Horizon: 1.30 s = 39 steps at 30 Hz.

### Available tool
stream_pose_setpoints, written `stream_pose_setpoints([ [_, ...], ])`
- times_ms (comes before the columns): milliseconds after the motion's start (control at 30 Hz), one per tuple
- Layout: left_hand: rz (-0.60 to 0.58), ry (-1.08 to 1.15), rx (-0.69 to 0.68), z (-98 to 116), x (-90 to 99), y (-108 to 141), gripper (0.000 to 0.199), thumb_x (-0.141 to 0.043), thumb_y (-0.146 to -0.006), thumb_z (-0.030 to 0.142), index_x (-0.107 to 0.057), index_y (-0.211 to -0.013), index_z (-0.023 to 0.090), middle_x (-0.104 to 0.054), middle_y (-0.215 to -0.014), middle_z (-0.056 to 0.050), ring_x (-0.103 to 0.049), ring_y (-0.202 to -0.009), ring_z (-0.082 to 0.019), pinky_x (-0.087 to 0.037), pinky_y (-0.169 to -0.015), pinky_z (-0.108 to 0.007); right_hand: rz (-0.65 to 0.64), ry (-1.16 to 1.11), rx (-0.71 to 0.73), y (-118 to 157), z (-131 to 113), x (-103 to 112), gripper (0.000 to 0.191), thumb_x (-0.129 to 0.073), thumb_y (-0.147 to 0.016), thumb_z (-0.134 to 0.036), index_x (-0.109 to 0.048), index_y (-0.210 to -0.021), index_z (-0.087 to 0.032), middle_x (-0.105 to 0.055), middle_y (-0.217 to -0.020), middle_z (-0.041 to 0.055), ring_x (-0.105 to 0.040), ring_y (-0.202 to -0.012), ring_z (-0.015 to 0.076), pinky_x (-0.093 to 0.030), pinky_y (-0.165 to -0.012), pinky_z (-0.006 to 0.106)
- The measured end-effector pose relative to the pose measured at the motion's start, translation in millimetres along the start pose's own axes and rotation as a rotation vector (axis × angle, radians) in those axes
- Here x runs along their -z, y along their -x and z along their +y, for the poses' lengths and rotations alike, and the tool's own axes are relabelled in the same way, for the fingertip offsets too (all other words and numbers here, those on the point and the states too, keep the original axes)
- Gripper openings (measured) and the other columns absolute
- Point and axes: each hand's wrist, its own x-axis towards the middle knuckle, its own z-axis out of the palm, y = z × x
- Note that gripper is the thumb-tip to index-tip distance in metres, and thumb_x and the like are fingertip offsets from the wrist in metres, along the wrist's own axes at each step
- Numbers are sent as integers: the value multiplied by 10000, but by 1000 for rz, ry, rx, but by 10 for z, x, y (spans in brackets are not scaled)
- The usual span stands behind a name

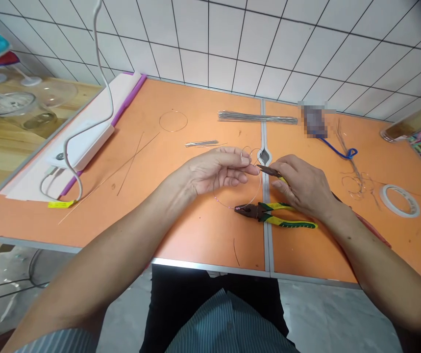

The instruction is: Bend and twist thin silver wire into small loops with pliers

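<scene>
My left hand (222, 170), palm up, pinches a thin wire ring (259, 189) between thumb and fingers. The ring hangs below the fingers, with small pinkish spots along its lower part, and smaller wire loops show above the fingertips. My right hand (300, 184) is closed round a small pair of pliers (269, 170), whose dark tip meets the wire beside my left fingertips. Most of that tool's handle is hidden by my right hand. Just below lie larger pliers (258, 212) with yellow and green handles, their jaws at the ring's lower edge.
On the orange table (195, 230) lie a wire bundle (258, 117), short wires (202, 143), a wire circle (173, 120), a white tape roll (400, 200) and tangled wire. A white and purple device (98, 142) with a cable stands left. A jar lies at far right.
</scene>
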Motion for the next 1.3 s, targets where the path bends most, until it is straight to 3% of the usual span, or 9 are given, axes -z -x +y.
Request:
stream_pose_setpoints([
  [300, -17, -33, 51, -3, -46, 5, 204, -728, -977, 21, -768, -796, 107, -866, -855, -140, -748, -569, -114, -587, -555, -176, 67, 24, 89, -7, -16, 25, 525, -352, -1219, -538, -761, -1313, -221, -790, -1276, 144, -753, -1083, 303, -495, -735, 408],
  [567, -155, -49, 123, -45, 14, -21, 117, -840, -852, 52, -748, -807, 108, -860, -826, -155, -759, -581, -134, -582, -550, -179, 220, 95, 303, -35, 38, -6, 558, -308, -1240, -535, -745, -1268, -189, -793, -1180, 129, -730, -986, 256, -496, -755, 379],
  [767, -237, -98, 186, -100, 34, -53, 70, -807, -833, 71, -756, -829, 120, -861, -803, -137, -795, -598, -154, -584, -556, -171, 217, 102, 370, -25, 54, -15, 479, -411, -1223, -528, -745, -1274, -189, -793, -1176, 128, -717, -980, 267, -507, -798, 399],
  [1067, -324, -153, 203, -146, 67, -46, 137, -892, -765, 119, -764, -813, 135, -842, -760, -116, -821, -633, -191, -585, -551, -191, 246, 150, 450, -52, -13, 22, 505, -403, -1221, -570, -765, -1202, -218, -789, -1081, 94, -654, -867, 226, -467, -788, 385],
  [1300, -369, -173, 218, -136, 71, -26, 187, -931, -756, 153, -756, -820, 138, -858, -779, -123, -808, -586, -175, -578, -522, -171, 269, 190, 472, -37, -18, -6, 347, -515, -1190, -480, -767, -1202, -242, -794, -1127, 87, -655, -925, 235, -458, -829, 388],
])
